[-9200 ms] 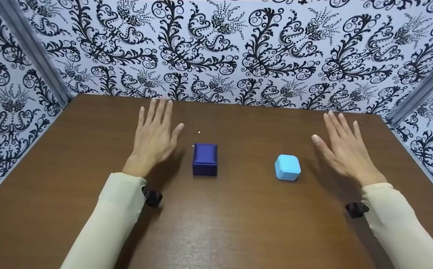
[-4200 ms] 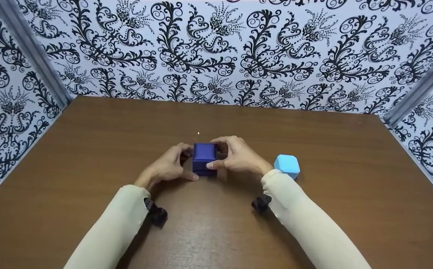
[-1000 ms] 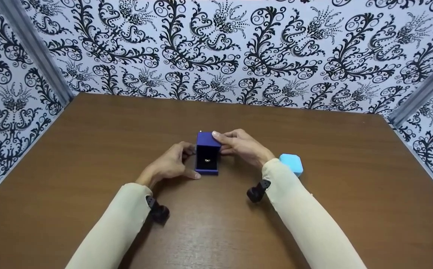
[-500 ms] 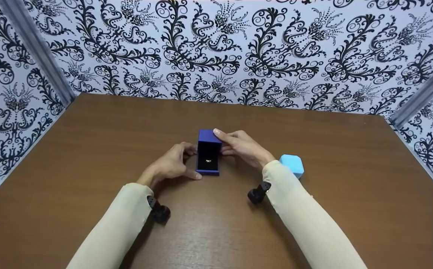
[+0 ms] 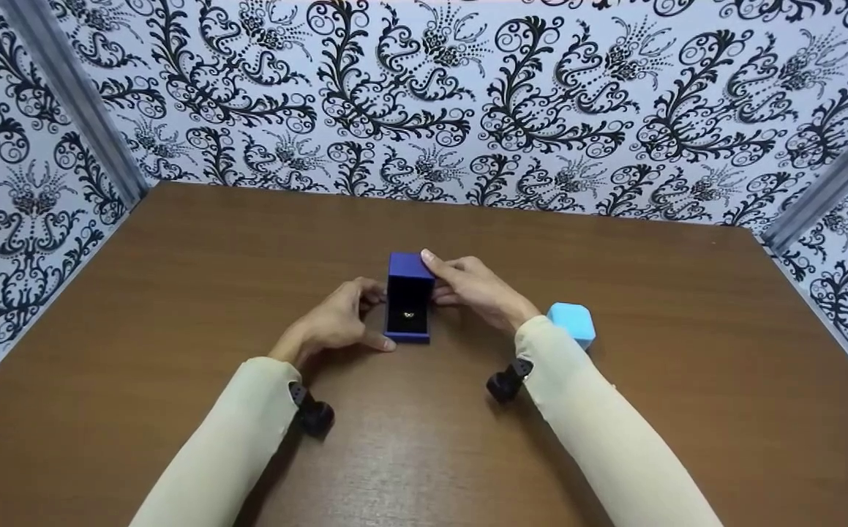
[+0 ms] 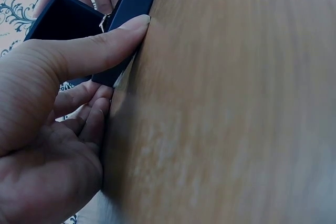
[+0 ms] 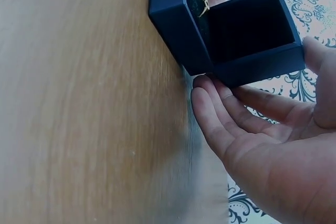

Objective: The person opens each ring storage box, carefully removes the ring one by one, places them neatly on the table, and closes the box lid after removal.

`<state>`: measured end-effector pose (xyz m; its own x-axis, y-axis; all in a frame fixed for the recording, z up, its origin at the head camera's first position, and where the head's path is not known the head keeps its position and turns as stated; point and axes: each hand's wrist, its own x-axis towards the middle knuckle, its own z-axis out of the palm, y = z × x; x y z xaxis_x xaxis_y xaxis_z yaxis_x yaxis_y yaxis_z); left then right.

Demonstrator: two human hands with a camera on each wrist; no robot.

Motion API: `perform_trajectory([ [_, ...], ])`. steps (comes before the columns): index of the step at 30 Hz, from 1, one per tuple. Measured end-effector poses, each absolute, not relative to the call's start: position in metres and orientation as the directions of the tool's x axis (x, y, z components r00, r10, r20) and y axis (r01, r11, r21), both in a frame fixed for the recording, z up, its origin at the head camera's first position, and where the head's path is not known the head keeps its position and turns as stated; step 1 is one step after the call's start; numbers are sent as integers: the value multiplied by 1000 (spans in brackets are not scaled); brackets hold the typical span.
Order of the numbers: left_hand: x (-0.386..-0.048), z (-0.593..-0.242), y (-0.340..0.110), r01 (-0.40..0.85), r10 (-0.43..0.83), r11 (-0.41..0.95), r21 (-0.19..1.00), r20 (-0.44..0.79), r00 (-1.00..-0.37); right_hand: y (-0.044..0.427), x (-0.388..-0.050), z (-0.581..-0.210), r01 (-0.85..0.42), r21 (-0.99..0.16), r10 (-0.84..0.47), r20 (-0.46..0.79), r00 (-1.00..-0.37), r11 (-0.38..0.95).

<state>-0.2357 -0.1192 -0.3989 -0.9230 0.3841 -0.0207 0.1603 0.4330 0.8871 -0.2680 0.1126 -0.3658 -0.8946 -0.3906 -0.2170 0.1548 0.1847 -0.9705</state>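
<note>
A dark blue ring box [image 5: 409,296] stands on the table with its lid [image 5: 407,265] raised. Inside its black lining sits a gold ring [image 5: 408,315], also visible in the right wrist view as a thin gold ring [image 7: 205,6]. My left hand [image 5: 336,318] holds the box's base from the left, its thumb [image 6: 113,43] along the base's front side. On the other side, my right hand [image 5: 481,289] holds the raised lid, thumb on its top edge and fingers behind and beside it. The back of the box is hidden.
A light blue rounded box [image 5: 572,323], closed, stands right of the ring box, partly covered by the right sleeve [image 5: 577,380]. The brown wooden table [image 5: 402,439] ends at patterned walls [image 5: 424,95] behind and at both sides.
Both hands came in from the sides to the ring box. Its lid was lifted by the right hand, uncovering the ring. Over the last half second almost nothing moved. A tiny shiny item behind is now hidden.
</note>
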Motion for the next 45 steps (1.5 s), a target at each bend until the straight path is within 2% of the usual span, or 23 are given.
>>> perform_trajectory([
  [8,-236,-400,-118,157,383,434,887,-24,-923,115,-263,-364,94,-964,-360,-182,-915,248],
  [16,-235,-398,-118,134,373,437,889,-43,-927,121,-254,-362,-9,-961,-315,-82,-945,275],
  [24,-234,-398,-119,149,380,433,889,-30,-925,127,-242,-359,-91,-907,-283,-33,-959,412],
  [31,-236,-400,-119,137,380,427,894,-40,-924,125,-229,-354,-208,-835,-238,95,-967,510],
  [45,-234,-399,-118,131,382,399,908,-34,-924,122,-215,-361,-349,-783,-354,177,-918,515],
])
